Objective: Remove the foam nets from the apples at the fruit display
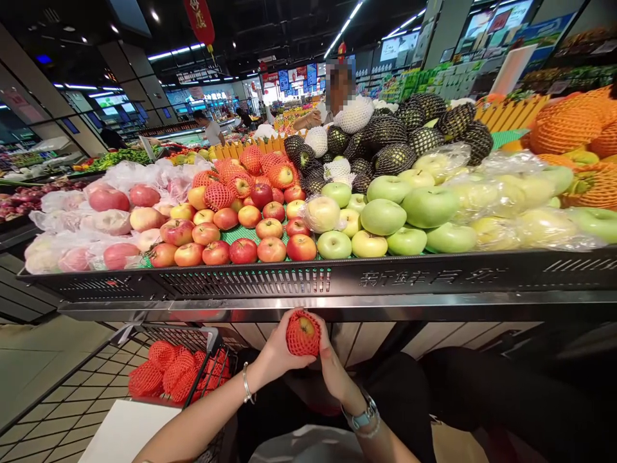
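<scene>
An apple in a red foam net [303, 334] is held between my two hands, just below the metal front edge of the fruit display. My left hand [278, 347] wraps its left side, fingers closed round the net. From the right, my right hand [332, 363] presses against the same apple; some of its fingers are hidden behind the fruit. The apple's top shows yellow-red through the net's opening. Straight ahead, loose red apples [271, 249] lie in the black display tray [270, 283], with several apples in red nets [241, 183] behind them.
At lower left stands a wire shopping cart [53, 399] with red foam nets [178, 370] and a white board [128, 431]. Green apples [431, 206], bagged apples [108, 218] and black-netted melons [385, 132] fill the display. Behind it is another person [313, 118].
</scene>
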Demonstrator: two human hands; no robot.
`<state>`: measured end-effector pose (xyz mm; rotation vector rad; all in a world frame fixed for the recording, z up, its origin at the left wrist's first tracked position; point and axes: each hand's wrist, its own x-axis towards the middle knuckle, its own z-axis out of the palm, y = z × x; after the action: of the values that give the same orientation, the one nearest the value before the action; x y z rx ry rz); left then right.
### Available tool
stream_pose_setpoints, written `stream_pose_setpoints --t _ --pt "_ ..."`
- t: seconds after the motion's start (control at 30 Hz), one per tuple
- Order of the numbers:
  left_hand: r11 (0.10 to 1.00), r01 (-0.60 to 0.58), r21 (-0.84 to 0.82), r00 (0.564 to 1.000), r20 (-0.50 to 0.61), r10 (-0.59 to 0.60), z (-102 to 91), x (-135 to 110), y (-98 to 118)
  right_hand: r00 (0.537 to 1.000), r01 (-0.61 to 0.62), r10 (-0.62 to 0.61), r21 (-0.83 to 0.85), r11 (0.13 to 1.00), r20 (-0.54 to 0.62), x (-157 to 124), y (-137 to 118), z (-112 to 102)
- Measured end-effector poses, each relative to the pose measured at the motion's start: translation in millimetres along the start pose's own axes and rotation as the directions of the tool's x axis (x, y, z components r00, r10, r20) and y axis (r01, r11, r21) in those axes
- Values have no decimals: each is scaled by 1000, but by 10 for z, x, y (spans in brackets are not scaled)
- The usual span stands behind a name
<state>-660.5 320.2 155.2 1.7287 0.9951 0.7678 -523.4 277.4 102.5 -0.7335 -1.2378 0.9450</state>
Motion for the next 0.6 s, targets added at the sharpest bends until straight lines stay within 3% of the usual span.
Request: stream_pose_setpoints --t 0.17,0.23,0.3,0.37,0.43,0.53,0.6 --pt "999 -48 -19 999 12 48 1 -25 68 979 24 -48 -124 992 -199 4 -24 59" --pt "993 -103 -61 994 -43 100 69 -98 41 981 33 -54 -114 993 -188 -12 -69 109" --pt "973 -202 -112 974 -126 188 151 -168 -16 995 30 -39 -110 993 -86 -39 -142 132" --pt "941 -319 -110 940 -165 300 199 -200 -50 999 36 -38 -99 994 -18 -63 -199 121" --pt "910 -415 -22 905 -117 410 166 -182 -12 998 58 -59 -40 998 -29 -70 -193 89" --pt "831 -522 195 844 -24 536 -69 -122 217 989 76 -63 97 992 -134 -41 -43 19" --pt "735 -573 362 757 -111 644 -329 -94 468 989 32 -12 128 991 -149 -7 97 -64"
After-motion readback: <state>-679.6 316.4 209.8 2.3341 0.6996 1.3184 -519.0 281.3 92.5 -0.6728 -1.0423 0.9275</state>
